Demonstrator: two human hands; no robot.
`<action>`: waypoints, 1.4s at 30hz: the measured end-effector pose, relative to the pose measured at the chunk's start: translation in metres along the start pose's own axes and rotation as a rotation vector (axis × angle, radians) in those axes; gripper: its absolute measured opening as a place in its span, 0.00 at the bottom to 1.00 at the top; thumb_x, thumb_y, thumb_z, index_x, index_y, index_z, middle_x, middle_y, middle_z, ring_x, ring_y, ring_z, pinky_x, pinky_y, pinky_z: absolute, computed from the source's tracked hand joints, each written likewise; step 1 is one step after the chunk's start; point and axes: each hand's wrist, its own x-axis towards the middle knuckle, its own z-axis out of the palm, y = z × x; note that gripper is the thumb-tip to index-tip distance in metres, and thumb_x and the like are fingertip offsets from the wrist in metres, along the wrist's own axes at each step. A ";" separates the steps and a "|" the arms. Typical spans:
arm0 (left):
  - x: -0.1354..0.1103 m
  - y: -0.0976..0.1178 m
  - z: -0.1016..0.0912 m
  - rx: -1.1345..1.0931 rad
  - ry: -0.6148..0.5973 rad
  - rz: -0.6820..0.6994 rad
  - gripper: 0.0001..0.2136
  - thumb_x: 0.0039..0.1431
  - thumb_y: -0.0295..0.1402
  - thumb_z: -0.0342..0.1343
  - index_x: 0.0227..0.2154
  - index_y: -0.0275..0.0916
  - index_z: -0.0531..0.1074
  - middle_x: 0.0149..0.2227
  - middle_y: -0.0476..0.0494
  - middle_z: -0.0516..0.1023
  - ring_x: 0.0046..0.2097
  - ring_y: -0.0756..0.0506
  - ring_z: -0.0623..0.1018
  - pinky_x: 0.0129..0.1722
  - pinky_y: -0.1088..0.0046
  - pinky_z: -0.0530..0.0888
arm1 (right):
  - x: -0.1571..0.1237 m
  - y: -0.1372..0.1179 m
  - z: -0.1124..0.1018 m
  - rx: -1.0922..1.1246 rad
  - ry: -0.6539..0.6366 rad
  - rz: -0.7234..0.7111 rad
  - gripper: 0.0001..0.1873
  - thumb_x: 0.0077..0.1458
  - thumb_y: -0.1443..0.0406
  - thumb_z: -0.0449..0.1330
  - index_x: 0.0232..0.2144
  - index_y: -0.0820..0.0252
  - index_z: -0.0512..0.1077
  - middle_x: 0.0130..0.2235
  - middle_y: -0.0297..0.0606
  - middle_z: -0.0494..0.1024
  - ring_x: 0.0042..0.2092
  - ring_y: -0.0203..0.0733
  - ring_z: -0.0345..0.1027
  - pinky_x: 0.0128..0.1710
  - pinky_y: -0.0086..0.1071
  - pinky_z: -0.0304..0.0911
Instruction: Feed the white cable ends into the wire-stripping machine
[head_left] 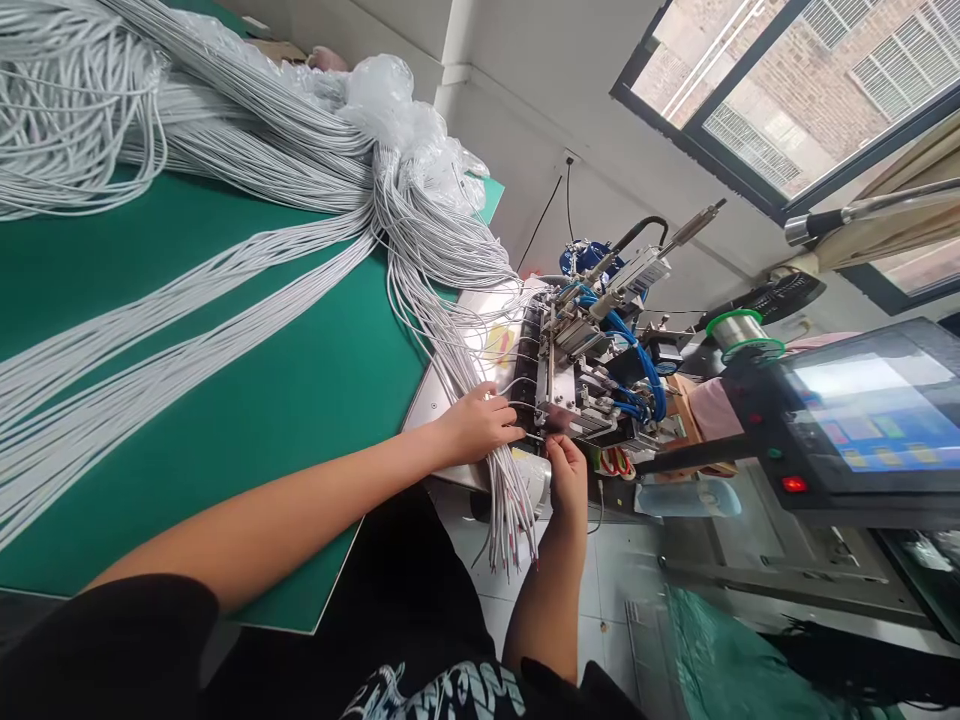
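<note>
My left hand [478, 428] lies over a bundle of thin white cables [510, 510], its fingers closed on one white cable at the machine's front edge. The bundle's loose ends hang below the hand, some with reddish tips. Just to the right, my right hand [568, 468] pinches the end of that cable close to the machine; the tip is mostly hidden by the fingers. The benchtop machine [559, 375], with metal blocks, cylinders and blue air tubes, stands directly beyond both hands. Several cables run into its near side.
Long white cable bundles [247, 130] lie across the green table [360, 370], with clear plastic bags [424, 125] behind. A control screen [874, 420] juts in at right, near a solder wire spool [742, 335]. A metal lamp arm [862, 210] hangs above.
</note>
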 end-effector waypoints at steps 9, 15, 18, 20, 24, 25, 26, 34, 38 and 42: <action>0.000 -0.001 -0.004 -0.036 -0.022 -0.022 0.12 0.55 0.22 0.51 0.37 0.41 0.75 0.31 0.47 0.75 0.36 0.46 0.73 0.46 0.62 0.59 | -0.001 -0.005 0.022 0.256 0.108 0.136 0.16 0.40 0.55 0.60 0.19 0.58 0.59 0.19 0.27 0.60 0.22 0.33 0.50 0.23 0.28 0.50; -0.001 0.000 -0.009 -0.027 -0.009 -0.061 0.07 0.48 0.23 0.53 0.30 0.38 0.72 0.28 0.46 0.74 0.35 0.45 0.72 0.43 0.62 0.61 | -0.011 0.001 0.018 0.289 0.129 0.140 0.17 0.43 0.54 0.64 0.23 0.60 0.65 0.21 0.29 0.65 0.23 0.32 0.54 0.23 0.27 0.52; -0.002 -0.001 -0.011 -0.015 -0.014 -0.083 0.04 0.46 0.24 0.53 0.26 0.37 0.70 0.27 0.45 0.74 0.34 0.44 0.72 0.42 0.62 0.62 | -0.017 0.005 0.010 0.271 0.196 0.152 0.18 0.44 0.53 0.65 0.24 0.61 0.66 0.20 0.27 0.62 0.20 0.29 0.47 0.20 0.25 0.45; -0.002 -0.001 -0.010 -0.015 -0.022 -0.090 0.03 0.46 0.24 0.53 0.25 0.37 0.69 0.27 0.44 0.74 0.34 0.44 0.72 0.42 0.61 0.62 | -0.021 0.004 0.004 0.274 0.236 0.137 0.19 0.44 0.53 0.66 0.24 0.61 0.67 0.20 0.26 0.60 0.19 0.28 0.44 0.19 0.25 0.40; -0.003 -0.001 -0.009 -0.020 -0.034 -0.130 0.03 0.49 0.26 0.53 0.28 0.36 0.71 0.29 0.42 0.76 0.36 0.43 0.74 0.44 0.60 0.63 | -0.028 -0.005 -0.005 0.268 0.232 0.071 0.19 0.47 0.53 0.66 0.23 0.62 0.68 0.20 0.27 0.61 0.20 0.28 0.45 0.19 0.25 0.40; -0.003 -0.001 -0.008 -0.020 -0.023 -0.145 0.04 0.50 0.26 0.53 0.29 0.35 0.72 0.32 0.40 0.77 0.38 0.42 0.74 0.45 0.60 0.63 | -0.030 -0.008 -0.006 0.252 0.223 0.055 0.18 0.48 0.53 0.65 0.23 0.62 0.68 0.20 0.27 0.61 0.20 0.28 0.46 0.19 0.25 0.41; -0.003 -0.001 -0.008 -0.019 -0.005 -0.155 0.05 0.51 0.27 0.54 0.31 0.35 0.73 0.36 0.39 0.78 0.41 0.42 0.74 0.46 0.60 0.63 | -0.032 -0.011 -0.007 0.229 0.216 0.037 0.18 0.49 0.53 0.65 0.24 0.62 0.68 0.21 0.28 0.61 0.20 0.28 0.47 0.19 0.25 0.43; -0.002 -0.003 -0.013 0.001 0.176 0.076 0.11 0.64 0.24 0.47 0.35 0.42 0.74 0.37 0.51 0.79 0.39 0.51 0.75 0.53 0.66 0.60 | -0.055 -0.042 -0.010 -0.042 0.090 -0.138 0.12 0.56 0.57 0.61 0.29 0.60 0.73 0.25 0.33 0.69 0.26 0.35 0.61 0.26 0.29 0.57; -0.002 -0.003 -0.017 0.004 0.190 0.095 0.10 0.66 0.27 0.47 0.37 0.43 0.73 0.34 0.52 0.78 0.36 0.52 0.74 0.50 0.67 0.61 | -0.067 -0.059 -0.008 -0.195 -0.124 -0.214 0.08 0.55 0.61 0.63 0.38 0.57 0.76 0.34 0.37 0.75 0.32 0.39 0.65 0.31 0.31 0.61; -0.002 -0.004 -0.017 0.006 0.174 0.117 0.08 0.65 0.27 0.48 0.37 0.41 0.72 0.32 0.50 0.77 0.34 0.51 0.74 0.47 0.68 0.63 | -0.071 -0.063 -0.004 -0.149 -0.125 -0.245 0.09 0.55 0.61 0.63 0.39 0.55 0.76 0.36 0.38 0.76 0.32 0.40 0.67 0.32 0.33 0.63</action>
